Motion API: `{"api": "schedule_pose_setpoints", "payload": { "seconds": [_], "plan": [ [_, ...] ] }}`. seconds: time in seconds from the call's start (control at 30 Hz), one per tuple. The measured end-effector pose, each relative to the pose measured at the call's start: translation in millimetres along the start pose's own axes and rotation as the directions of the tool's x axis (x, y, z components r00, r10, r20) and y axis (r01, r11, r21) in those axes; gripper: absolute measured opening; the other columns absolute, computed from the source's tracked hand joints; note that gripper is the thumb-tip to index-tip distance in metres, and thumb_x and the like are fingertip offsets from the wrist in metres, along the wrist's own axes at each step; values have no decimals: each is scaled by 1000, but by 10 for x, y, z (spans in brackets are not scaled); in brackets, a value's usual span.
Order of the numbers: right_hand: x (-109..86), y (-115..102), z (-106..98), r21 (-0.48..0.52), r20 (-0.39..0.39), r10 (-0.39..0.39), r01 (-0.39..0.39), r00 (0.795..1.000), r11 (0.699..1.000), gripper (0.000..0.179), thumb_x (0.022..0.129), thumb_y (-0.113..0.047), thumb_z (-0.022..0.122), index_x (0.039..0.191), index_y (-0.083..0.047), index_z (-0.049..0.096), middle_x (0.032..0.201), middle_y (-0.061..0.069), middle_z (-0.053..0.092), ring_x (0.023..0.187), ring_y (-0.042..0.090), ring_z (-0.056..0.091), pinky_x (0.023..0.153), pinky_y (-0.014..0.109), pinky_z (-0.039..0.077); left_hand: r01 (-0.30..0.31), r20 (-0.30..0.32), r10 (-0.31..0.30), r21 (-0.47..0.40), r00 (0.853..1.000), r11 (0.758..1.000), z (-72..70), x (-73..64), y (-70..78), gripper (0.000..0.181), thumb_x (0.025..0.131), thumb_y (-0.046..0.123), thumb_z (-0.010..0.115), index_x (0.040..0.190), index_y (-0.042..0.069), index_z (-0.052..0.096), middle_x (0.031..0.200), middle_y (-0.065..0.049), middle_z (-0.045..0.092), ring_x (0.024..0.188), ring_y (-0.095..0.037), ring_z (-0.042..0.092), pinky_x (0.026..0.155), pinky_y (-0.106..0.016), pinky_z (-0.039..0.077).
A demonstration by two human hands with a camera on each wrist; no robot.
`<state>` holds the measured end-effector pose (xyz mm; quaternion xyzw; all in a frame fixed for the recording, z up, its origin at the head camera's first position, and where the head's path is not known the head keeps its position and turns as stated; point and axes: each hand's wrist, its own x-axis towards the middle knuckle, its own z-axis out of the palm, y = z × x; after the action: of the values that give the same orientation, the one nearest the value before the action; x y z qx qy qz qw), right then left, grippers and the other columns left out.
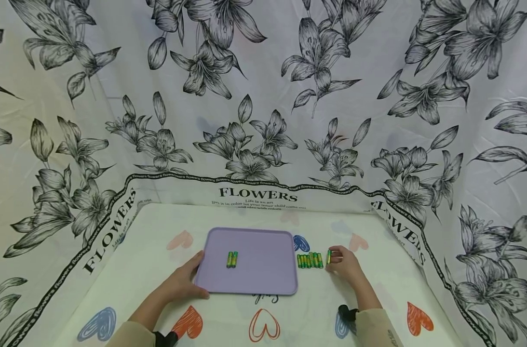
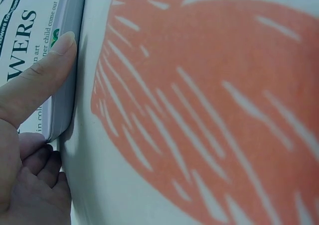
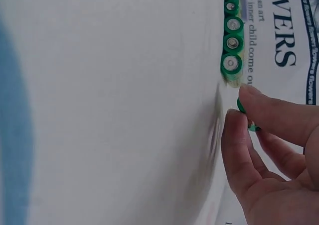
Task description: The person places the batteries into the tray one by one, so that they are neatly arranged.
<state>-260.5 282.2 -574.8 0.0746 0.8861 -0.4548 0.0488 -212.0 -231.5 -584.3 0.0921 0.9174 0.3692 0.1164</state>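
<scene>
A purple rectangular tray (image 1: 263,282) lies on the table with two green batteries (image 1: 232,260) side by side on it. My left hand (image 1: 182,279) grips the tray's near left corner, the thumb (image 2: 62,48) along its front wall and the other fingers round the left side. Just right of the tray stands a row of several green batteries (image 1: 310,260), whose round ends face the right wrist view. At the right end of that row my right hand (image 1: 343,264) pinches a single green battery (image 3: 241,105) between thumb and fingertips, mostly hidden by them.
The table has a white cloth (image 1: 220,320) printed with hearts. A white curtain (image 1: 254,106) with black flower drawings hangs behind and on both sides. Black straps (image 1: 347,313) sit at both wrists, near the sleeves.
</scene>
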Motion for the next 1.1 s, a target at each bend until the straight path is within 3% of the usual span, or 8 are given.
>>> {"api": "schedule_pose_setpoints", "payload": {
  "seconds": [0.27,0.53,1.1],
  "plan": [
    [-4,-106,7,54,0,-76,76,997,996,56,80,3,79,133,1,58,120,20,66,102,26,69,79,32,60,-4,5,4,-14,1000,1000,-4,-15,24,135,57,46,95,161,4,19,168,-16,16,153,-43,16,123,-61,16],
    [-44,-363,105,95,35,-120,116,992,989,59,80,3,78,135,-1,58,119,15,67,103,25,68,79,35,62,8,1,-8,-20,1000,1000,8,-5,-21,136,56,47,95,161,6,19,169,-14,16,154,-43,16,123,-61,16],
    [-142,-861,488,111,112,-223,211,968,971,58,81,2,79,135,-3,59,119,11,67,100,22,67,76,33,62,7,-3,-7,-15,1000,1000,23,20,-35,137,55,48,96,161,6,19,169,-14,16,154,-41,16,123,-60,16]
  ]
}}
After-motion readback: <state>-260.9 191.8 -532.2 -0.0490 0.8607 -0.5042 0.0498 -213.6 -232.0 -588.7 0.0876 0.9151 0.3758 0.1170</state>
